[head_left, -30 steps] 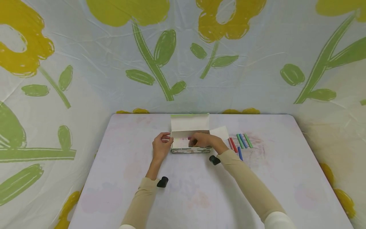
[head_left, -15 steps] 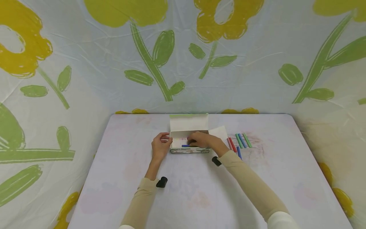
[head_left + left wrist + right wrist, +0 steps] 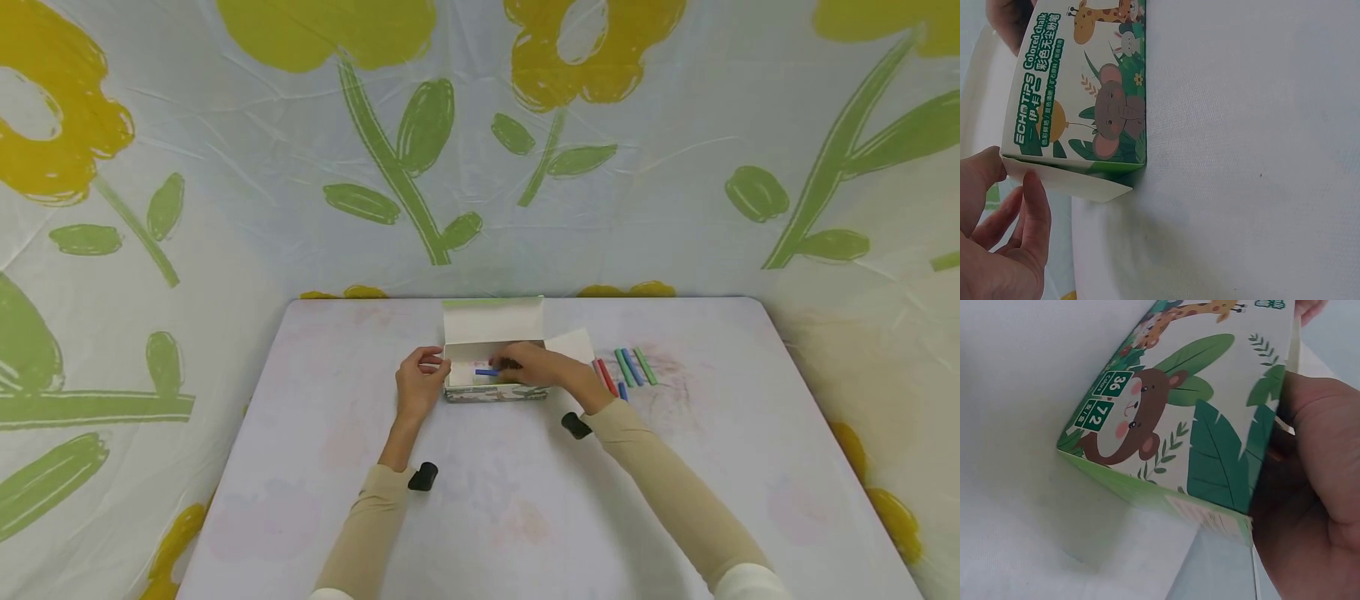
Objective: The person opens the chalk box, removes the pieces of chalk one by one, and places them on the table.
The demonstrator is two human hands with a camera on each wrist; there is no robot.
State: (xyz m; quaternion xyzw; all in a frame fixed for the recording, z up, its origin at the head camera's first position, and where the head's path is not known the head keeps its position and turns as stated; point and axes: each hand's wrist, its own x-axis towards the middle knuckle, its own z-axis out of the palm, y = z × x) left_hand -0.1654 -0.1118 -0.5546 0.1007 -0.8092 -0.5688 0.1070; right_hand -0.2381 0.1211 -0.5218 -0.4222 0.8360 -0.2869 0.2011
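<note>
A colored chalk box [image 3: 495, 393] with animal drawings stands at the middle back of the table, its white lid [image 3: 493, 321] raised. My left hand [image 3: 418, 383] is at the box's left end. In the left wrist view, its thumb and a finger pinch the edge and end flap [image 3: 1066, 180]. My right hand [image 3: 531, 364] reaches into the box over its right half, with a blue chalk stick [image 3: 485, 372] poking out leftward from its fingers. Seen from the right wrist, the box wall [image 3: 1166, 406] hides those fingertips.
Right of the box lie loose chalk sticks: a red one [image 3: 608, 379], green ones [image 3: 624, 367] and blue ones [image 3: 633, 367], with dark chalk smudges around them. The right end flap [image 3: 572, 344] sticks out toward them. A patterned cloth wall [image 3: 480, 250] rises behind the table.
The blue chalk stick has come into sight at my right fingers and now sits slightly farther back inside the box. My left hand keeps its place on the box.
</note>
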